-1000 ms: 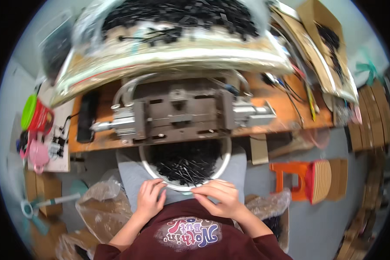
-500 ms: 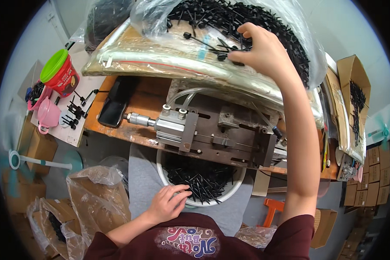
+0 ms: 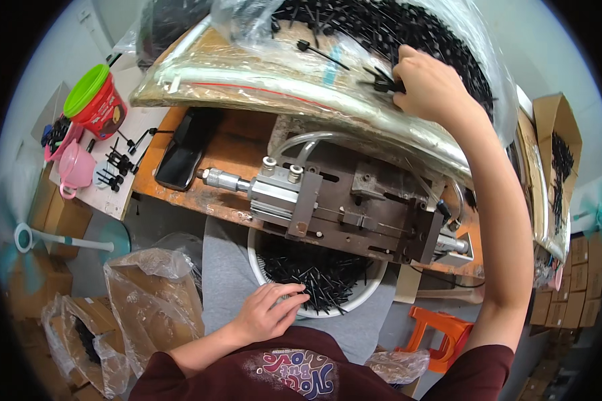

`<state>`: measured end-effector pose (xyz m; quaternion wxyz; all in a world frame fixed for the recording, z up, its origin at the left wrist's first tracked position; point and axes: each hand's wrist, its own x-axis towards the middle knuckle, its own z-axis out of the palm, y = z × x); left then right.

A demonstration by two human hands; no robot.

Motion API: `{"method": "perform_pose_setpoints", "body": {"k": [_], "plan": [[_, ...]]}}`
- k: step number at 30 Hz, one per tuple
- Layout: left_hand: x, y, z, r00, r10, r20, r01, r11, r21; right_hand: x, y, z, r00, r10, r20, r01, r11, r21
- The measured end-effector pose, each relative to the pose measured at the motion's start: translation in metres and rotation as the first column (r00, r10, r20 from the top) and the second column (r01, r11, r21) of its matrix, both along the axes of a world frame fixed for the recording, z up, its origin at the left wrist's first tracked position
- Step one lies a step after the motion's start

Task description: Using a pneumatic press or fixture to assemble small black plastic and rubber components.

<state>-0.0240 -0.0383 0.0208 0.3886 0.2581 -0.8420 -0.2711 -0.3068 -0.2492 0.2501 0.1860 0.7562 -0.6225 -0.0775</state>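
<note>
Right hand (image 3: 431,83) out over the plastic-wrapped cardboard tray (image 3: 247,67), between its front edge and its right side. Fingers curled, palm down, mostly closed; fingertips at a small cluster of black stemmed parts (image 3: 382,81). Cannot tell firm grip from mere touch, undersides being hidden. One lone black stemmed part (image 3: 322,55) to the left of the cluster, on the bare cardboard. Large black heap (image 3: 381,25) along the tray's rear edge, spreading down its right side.

Left hand (image 3: 269,314) at the near rim of the white basin (image 3: 253,264), fingers half bent, loosely open, tips just at the dark pieces (image 3: 321,281) inside. Cannot tell of anything held there. Basin on the lap, over grey trousers (image 3: 222,274), below the tabletop's front edge.

On the wooden tabletop (image 3: 241,130): metal fixture (image 3: 341,190) along the front edge, clear tubing looped behind; black phone (image 3: 182,160) by the left edge. On the side table (image 3: 119,202), left: red tub with green lid (image 3: 102,107), pink cup (image 3: 77,166) near the left edge. Orange stool (image 3: 438,334) on the floor, right of the basin.
</note>
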Motion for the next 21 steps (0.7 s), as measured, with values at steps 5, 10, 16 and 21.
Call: {"method": "perform_pose_setpoints", "body": {"k": [5, 10, 16, 21], "plan": [[-0.027, -0.006, 0.018, 0.988, -0.107, -0.111, 0.094, 0.989, -0.112, -0.013, -0.011, 0.002, 0.997, 0.060, 0.039, -0.062, 0.996, 0.057], [-0.039, -0.009, 0.039, 0.955, -0.220, -0.202, 0.179, 0.963, -0.199, -0.022, -0.015, 0.014, 0.927, 0.030, 0.375, -0.067, 0.994, 0.086], [-0.036, -0.045, 0.095, 0.949, -0.110, -0.295, -0.002, 0.934, -0.358, -0.052, 0.006, 0.017, 0.138, 0.013, 0.990, 0.035, 0.999, -0.018], [-0.043, -0.088, 0.146, 0.931, 0.139, -0.338, -0.240, 0.930, -0.280, -0.019, 0.077, -0.004, -0.243, -0.120, 0.963, -0.041, 0.993, 0.113]]}}
